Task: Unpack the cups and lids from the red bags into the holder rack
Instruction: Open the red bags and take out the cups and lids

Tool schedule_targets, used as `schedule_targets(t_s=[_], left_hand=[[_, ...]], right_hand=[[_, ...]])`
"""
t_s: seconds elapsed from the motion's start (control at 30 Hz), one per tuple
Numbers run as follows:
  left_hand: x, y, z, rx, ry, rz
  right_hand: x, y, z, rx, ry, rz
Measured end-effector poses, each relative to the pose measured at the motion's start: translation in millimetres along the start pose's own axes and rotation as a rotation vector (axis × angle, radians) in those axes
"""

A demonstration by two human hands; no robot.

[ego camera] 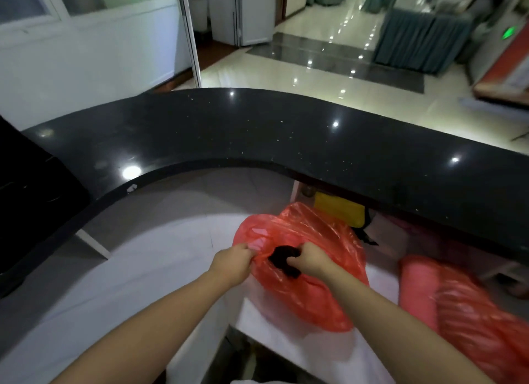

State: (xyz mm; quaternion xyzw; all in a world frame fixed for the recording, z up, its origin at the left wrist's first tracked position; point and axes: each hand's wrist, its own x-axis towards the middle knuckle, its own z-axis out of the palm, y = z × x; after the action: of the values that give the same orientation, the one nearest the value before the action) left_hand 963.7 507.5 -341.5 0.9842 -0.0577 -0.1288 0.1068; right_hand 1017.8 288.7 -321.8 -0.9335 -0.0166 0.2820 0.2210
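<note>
Our left hand (233,262) pinching the red bag (303,269) at its left edge, right hand (310,262) gripping the dark opening, second red bag (472,312) to our right, below the black counter (286,131)

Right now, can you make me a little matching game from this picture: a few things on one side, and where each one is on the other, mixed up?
Things:
1. left hand
2. right hand
3. second red bag
4. yellow thing

Places:
A. tucked under the black counter, behind the bag
B. pinching the left edge of the red bag
C. lying off to the right on the white surface
D. gripping something black at the bag's mouth

Pairs: 1-B, 2-D, 3-C, 4-A
</note>
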Motion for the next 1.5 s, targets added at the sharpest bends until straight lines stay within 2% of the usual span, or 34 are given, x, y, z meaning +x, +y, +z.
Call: schedule_targets(t_s=[0.17,0.4,0.6,0.77,0.87,1.0,1.23,1.37,1.5], left_hand=[[11.3,8.1,-15.4,0.044,0.007,0.0],[21.9,23.7,-38.8,0.122,0.064,0.088],[11.3,18.5,-46.9,0.149,0.233,0.161],[-11.8,-7.0,-61.2,0.066,0.379,0.081],[-31.9,-25.3,-66.4,0.052,0.416,-0.01],[-69.1,-53.7,-62.2,0.07,0.436,-0.12],[-156.3,-101.5,-32.8,0.018,0.418,-0.374],[-207.0,-113.1,-1.5,-0.043,0.361,-0.529],[-245.2,-109.0,32.6,-0.096,0.28,-0.614]], right_hand=[[-13.5,4.2,-17.5,-0.023,0.014,0.052],[-34.3,-6.1,-36.5,-0.183,0.137,-0.036],[-43.2,-26.7,-65.7,-0.236,0.288,-0.083],[-41.2,-67.9,-100.3,-0.301,0.439,-0.19],[-39.3,-104.1,-107.1,-0.247,0.465,-0.316],[-40.9,-150.8,-84.0,-0.183,0.346,-0.463],[-37.7,-197.4,16.7,-0.147,0.03,-0.602],[-35.1,-200.1,80.3,-0.151,-0.205,-0.56],[-35.4,-181.0,133.9,-0.12,-0.442,-0.404]])
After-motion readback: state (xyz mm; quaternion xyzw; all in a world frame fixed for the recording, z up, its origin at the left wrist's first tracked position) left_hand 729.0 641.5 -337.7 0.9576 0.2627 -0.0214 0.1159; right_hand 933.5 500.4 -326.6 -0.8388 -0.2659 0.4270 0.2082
